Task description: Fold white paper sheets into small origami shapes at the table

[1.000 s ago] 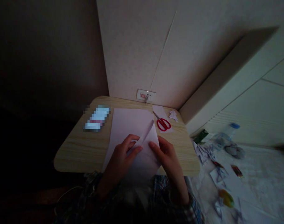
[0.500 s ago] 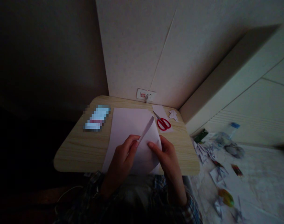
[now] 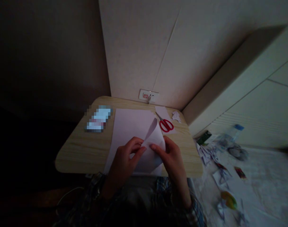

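Observation:
Both hands hold a white sheet of paper (image 3: pixel 147 157) that curls over at its upper right corner, above the wooden table. My left hand (image 3: pixel 127 157) pinches the sheet's left edge between thumb and fingers. On the right edge, my right hand (image 3: pixel 168 154) grips with the thumb in front and the fingers behind. Beneath lies more white paper (image 3: pixel 132 121), flat on the tabletop. Red-handled scissors (image 3: pixel 166 125) rest just beyond my right hand, on a white paper strip (image 3: pixel 161 110).
The small wooden table (image 3: pixel 75 154) stands against the wall. A blurred-out phone (image 3: pixel 98 119) lies on its left side, a folded paper piece (image 3: pixel 176 116) at the back right. A wall socket (image 3: pixel 148 95) is behind. Paper scraps (image 3: pixel 207 154) and a clear bottle (image 3: pixel 229 135) lie at right.
My left thumb has moved slightly right over the held sheet, and its upper fold has opened a little wider. My right hand keeps its grip, shifted slightly right.

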### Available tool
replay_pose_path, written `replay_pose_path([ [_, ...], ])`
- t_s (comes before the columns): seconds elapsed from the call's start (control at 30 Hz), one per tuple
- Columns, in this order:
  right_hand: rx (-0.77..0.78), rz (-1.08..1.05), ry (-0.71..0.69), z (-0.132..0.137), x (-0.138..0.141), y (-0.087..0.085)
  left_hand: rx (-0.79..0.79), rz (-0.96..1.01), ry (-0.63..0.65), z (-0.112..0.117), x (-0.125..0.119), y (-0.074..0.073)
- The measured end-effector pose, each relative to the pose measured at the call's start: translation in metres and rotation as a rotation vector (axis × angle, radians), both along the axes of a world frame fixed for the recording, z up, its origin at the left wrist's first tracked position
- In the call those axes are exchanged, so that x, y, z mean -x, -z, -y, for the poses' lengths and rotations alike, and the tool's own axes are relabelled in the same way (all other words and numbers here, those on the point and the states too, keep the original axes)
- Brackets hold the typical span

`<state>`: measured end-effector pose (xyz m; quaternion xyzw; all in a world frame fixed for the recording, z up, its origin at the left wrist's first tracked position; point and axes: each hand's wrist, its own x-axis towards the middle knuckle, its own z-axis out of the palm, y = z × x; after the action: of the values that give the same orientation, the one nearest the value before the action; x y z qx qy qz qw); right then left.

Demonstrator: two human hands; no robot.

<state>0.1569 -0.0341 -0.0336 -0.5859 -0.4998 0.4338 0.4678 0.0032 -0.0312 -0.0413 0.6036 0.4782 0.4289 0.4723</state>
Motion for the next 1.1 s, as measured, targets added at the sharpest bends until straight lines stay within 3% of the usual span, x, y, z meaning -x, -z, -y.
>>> replay_pose_path([
  [0.6,-0.012,0.025,-0.014,0.0026,0.0010,-0.0023,-0.022,-0.038,0.018,-0.0004,0.0028,-0.0018],
  [0.83,-0.055,-0.062,-0.147,0.0024,-0.0035,-0.0073,-0.006,-0.070,0.096,0.0016,0.0038,-0.0010],
  [0.97,-0.033,-0.204,-0.087,-0.0004,-0.0035,-0.0082,0.000,-0.108,0.145,0.0035,0.0038,-0.0026],
  [1.1,-0.075,-0.189,-0.003,-0.0017,-0.0057,-0.0083,0.009,-0.148,0.154,0.0048,0.0051,-0.0055],
])
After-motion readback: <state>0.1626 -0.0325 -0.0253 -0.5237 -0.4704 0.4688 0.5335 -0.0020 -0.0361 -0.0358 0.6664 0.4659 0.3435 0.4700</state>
